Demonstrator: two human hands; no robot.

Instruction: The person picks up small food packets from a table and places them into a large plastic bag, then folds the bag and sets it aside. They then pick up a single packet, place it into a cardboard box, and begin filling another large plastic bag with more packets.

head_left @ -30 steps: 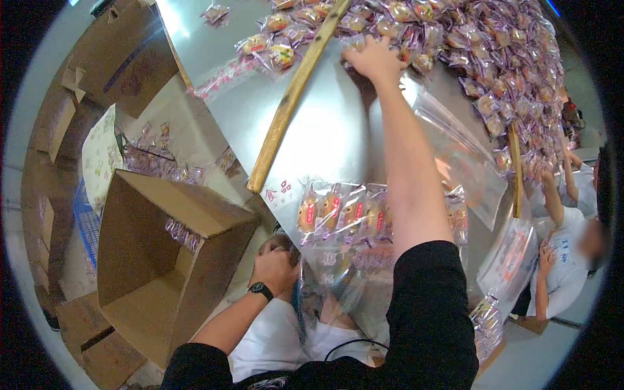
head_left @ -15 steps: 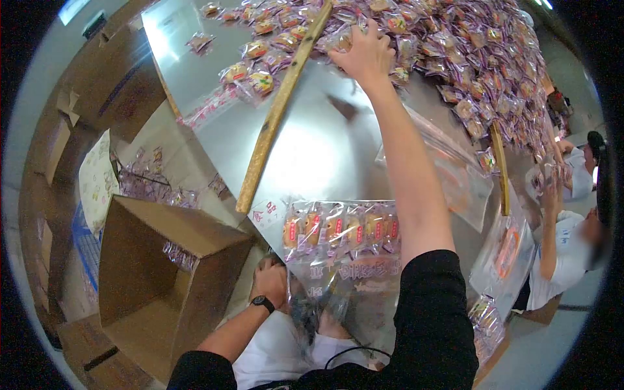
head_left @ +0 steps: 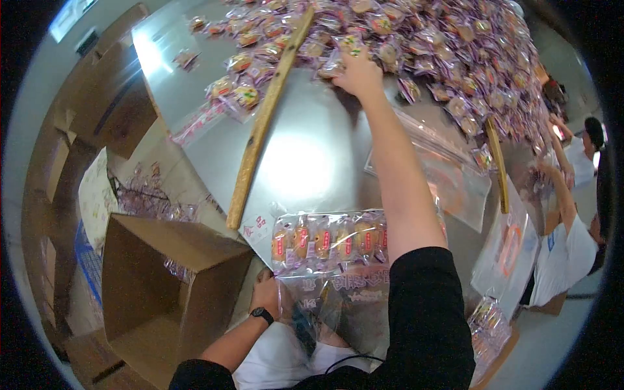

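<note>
My right hand point(head_left: 361, 75) reaches to the near edge of the pile of wrapped pastries point(head_left: 448, 52), its fingers closed around a small wrapped pastry point(head_left: 351, 45). Another packet lies against its thumb side. Close to my lap, my left hand point(head_left: 265, 294), with a black watch on the wrist, is closed at the left edge of a clear plastic bag point(head_left: 364, 296); its fingertips are partly hidden. Inside the bag's far end, a row of wrapped pastries point(head_left: 323, 242) with red labels lies on the metal table point(head_left: 201, 146). My right forearm covers the bag's right side.
A wooden strip point(head_left: 263, 140) crosses the table, and a shorter wooden strip point(head_left: 497, 162) lies at right. Flat clear bags point(head_left: 448, 172) rest beneath my right arm. An open cardboard box point(head_left: 146, 305) stands at left. Co-workers point(head_left: 565, 253) are at the right.
My right hand has moved slightly down and left in view, its spread fingers now closed around a packet. My left hand remains beside the bag's left edge. The view has shifted a little.
</note>
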